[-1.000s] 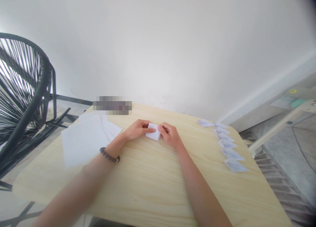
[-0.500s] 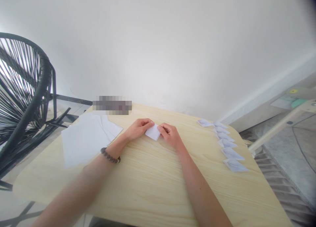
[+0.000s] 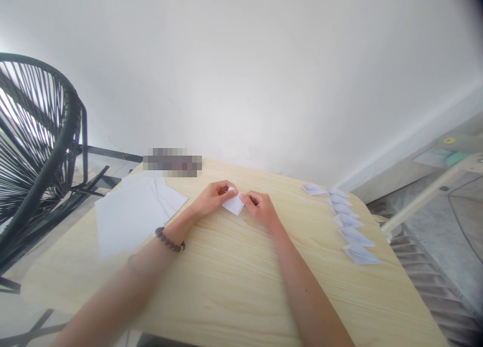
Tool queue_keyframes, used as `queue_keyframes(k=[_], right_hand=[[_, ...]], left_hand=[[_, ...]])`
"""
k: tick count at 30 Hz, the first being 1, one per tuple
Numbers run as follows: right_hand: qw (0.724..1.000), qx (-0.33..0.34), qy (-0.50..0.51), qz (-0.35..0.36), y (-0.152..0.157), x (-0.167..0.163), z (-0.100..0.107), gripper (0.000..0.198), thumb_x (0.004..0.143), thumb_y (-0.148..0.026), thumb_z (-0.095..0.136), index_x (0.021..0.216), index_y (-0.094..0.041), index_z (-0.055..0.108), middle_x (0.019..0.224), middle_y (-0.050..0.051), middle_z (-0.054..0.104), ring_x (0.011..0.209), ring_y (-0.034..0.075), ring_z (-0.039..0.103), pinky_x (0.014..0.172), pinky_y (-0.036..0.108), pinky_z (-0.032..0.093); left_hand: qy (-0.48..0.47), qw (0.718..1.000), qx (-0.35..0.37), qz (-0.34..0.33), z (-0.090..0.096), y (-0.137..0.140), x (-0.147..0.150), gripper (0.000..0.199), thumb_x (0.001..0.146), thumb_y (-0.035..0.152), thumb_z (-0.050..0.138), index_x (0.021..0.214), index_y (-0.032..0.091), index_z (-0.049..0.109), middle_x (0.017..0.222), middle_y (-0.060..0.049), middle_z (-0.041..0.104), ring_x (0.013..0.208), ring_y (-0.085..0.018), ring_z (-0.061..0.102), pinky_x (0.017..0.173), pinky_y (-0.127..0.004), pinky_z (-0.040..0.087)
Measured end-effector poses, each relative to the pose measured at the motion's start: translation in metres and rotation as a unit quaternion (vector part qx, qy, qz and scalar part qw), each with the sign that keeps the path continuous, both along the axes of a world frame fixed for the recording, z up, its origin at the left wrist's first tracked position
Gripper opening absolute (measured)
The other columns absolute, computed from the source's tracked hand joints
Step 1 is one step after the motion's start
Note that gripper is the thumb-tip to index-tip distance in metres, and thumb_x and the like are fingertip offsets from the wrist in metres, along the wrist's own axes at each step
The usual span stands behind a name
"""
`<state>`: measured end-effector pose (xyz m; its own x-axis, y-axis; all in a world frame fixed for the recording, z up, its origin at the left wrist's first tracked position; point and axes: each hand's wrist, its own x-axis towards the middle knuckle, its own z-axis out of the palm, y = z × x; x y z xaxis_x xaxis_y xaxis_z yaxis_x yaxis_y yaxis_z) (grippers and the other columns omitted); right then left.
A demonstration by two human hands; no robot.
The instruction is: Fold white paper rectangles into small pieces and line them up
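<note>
A small folded piece of white paper point(image 3: 234, 204) is held between my two hands just above or on the wooden table point(image 3: 226, 286); I cannot tell which. My left hand point(image 3: 213, 197) pinches its upper left side, thumb on top. At its right corner, my right hand point(image 3: 259, 206) grips the edge between thumb and fingers. The fingers under the paper are hidden. To the right, several folded white paper pieces point(image 3: 356, 236) lie in a slanting row. Loose white paper sheets point(image 3: 128, 218) overlap in a pile on the left.
A blurred-out item point(image 3: 173, 163) sits at the table's back edge against the white wall point(image 3: 241, 75). Left of the table stands a black corded chair point(image 3: 56, 125). A pale metal frame point(image 3: 422, 198) is beyond the right edge.
My left thumb has shifted slightly right along the paper's top edge. Both hands keep their hold, and the view has moved a little.
</note>
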<state>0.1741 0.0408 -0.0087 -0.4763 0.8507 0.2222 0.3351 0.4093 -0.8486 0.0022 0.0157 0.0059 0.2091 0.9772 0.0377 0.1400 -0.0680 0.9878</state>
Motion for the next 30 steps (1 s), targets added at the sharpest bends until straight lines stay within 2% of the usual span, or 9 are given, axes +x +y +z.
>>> queue_keyframes(k=[6, 10, 15, 18, 25, 30], right_hand=[[0.999, 0.012, -0.013, 0.027, -0.0008, 0.0008, 0.0026, 0.032, 0.081, -0.039, 0.039, 0.06, -0.017, 0.048, 0.054, -0.002, 0.043, 0.05, 0.008, 0.036, 0.048, 0.021, 0.029], [1.0, 0.005, -0.01, 0.018, 0.0003, 0.0011, 0.0024, 0.032, 0.081, -0.04, 0.04, 0.06, -0.017, 0.048, 0.053, -0.002, 0.044, 0.049, 0.008, 0.038, 0.048, 0.021, 0.03], [0.999, -0.044, 0.027, -0.005, 0.0012, 0.0012, 0.0003, 0.032, 0.08, -0.043, 0.041, 0.063, -0.017, 0.048, 0.049, -0.004, 0.042, 0.044, 0.008, 0.036, 0.044, 0.021, 0.029], [0.997, -0.062, 0.037, 0.001, 0.0009, 0.0013, -0.0001, 0.033, 0.079, -0.045, 0.042, 0.062, -0.017, 0.047, 0.047, -0.004, 0.041, 0.042, 0.008, 0.035, 0.042, 0.021, 0.028], [0.999, -0.026, 0.018, 0.009, 0.0, 0.0006, 0.0005, 0.035, 0.08, -0.043, 0.041, 0.056, -0.017, 0.044, 0.049, -0.003, 0.039, 0.045, 0.007, 0.034, 0.043, 0.021, 0.027], [1.0, -0.01, 0.01, -0.023, 0.0013, 0.0008, 0.0001, 0.038, 0.08, -0.045, 0.039, 0.054, -0.017, 0.039, 0.048, -0.004, 0.036, 0.046, 0.007, 0.032, 0.044, 0.021, 0.026]], left_hand=[[0.046, 0.999, 0.023, 0.007, -0.0004, 0.0009, -0.0029, 0.035, 0.077, 0.044, 0.045, 0.069, 0.012, 0.058, 0.059, 0.001, 0.05, 0.053, -0.009, 0.041, 0.049, -0.021, 0.031], [0.049, 0.998, 0.025, 0.026, -0.0009, 0.0006, -0.0019, 0.036, 0.077, 0.044, 0.047, 0.064, 0.012, 0.056, 0.055, 0.003, 0.046, 0.05, -0.008, 0.038, 0.046, -0.02, 0.028], [0.0, 1.0, -0.002, 0.022, -0.0005, -0.0001, 0.0016, 0.033, 0.076, 0.044, 0.048, 0.077, 0.013, 0.058, 0.062, 0.001, 0.052, 0.054, -0.008, 0.043, 0.047, -0.019, 0.03], [0.001, 1.0, -0.001, 0.021, 0.0, -0.0001, 0.0013, 0.033, 0.076, 0.044, 0.048, 0.077, 0.013, 0.058, 0.064, 0.001, 0.053, 0.055, -0.009, 0.044, 0.048, -0.019, 0.031], [0.024, 0.999, -0.001, 0.027, 0.0, 0.0004, -0.0002, 0.033, 0.076, 0.042, 0.047, 0.073, 0.013, 0.06, 0.063, 0.001, 0.053, 0.056, -0.009, 0.044, 0.049, -0.02, 0.033], [0.003, 1.0, -0.011, 0.016, 0.0004, 0.0009, -0.0002, 0.032, 0.076, 0.042, 0.048, 0.073, 0.012, 0.06, 0.062, 0.001, 0.054, 0.056, -0.01, 0.045, 0.051, -0.021, 0.035]])
